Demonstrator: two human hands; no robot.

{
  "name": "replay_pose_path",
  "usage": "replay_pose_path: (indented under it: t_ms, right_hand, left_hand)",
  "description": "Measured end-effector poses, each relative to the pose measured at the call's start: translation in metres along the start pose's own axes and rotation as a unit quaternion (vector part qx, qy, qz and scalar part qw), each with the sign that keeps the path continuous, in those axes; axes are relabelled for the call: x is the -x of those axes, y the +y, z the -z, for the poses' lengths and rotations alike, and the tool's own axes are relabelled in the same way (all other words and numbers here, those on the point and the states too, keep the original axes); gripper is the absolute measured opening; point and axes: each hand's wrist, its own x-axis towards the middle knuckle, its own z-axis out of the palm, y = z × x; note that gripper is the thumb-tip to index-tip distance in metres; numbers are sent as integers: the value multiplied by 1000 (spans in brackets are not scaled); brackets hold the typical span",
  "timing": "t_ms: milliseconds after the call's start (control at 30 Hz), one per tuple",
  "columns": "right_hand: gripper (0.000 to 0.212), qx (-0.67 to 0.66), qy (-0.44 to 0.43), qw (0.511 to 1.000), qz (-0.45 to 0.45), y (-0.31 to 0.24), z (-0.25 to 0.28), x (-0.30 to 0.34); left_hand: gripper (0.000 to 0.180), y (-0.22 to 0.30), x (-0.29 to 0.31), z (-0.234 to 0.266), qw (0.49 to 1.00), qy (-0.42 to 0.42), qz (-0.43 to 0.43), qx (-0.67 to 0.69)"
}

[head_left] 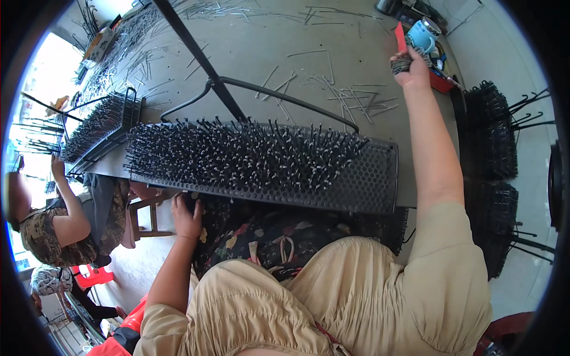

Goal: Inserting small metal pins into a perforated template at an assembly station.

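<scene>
A black perforated tray (pixel 368 184) lies along the near edge of a grey table (pixel 261 47), packed with upright black metal hooks (pixel 249 151) over most of its length; its right end is bare. My left hand (pixel 187 216) rests below the tray's near left edge, fingers touching the underside. My right hand (pixel 409 62) is stretched far out to the table's right side, closed around a bundle of thin metal pieces (pixel 400 62), beside a light blue cup (pixel 423 37) and a red tray (pixel 439 80).
Loose metal rods (pixel 350 98) are scattered over the table. A second filled tray (pixel 98 127) lies at the left, where another person (pixel 53 219) sits. Stacked filled racks (pixel 493 136) stand at the right. A black bar (pixel 199 56) crosses the table.
</scene>
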Motion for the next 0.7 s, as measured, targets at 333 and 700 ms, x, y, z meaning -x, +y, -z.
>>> replay_pose_path:
  t_ms: [333,700]
  right_hand:
    - [16,-100,-305,937,-138,-6,-17,276]
    - [19,159,-189,961,-126,113,-26,420]
  left_hand:
    - [26,41,47,45,977,-19,46,208]
    - [28,234,51,111,701,-559,70,437]
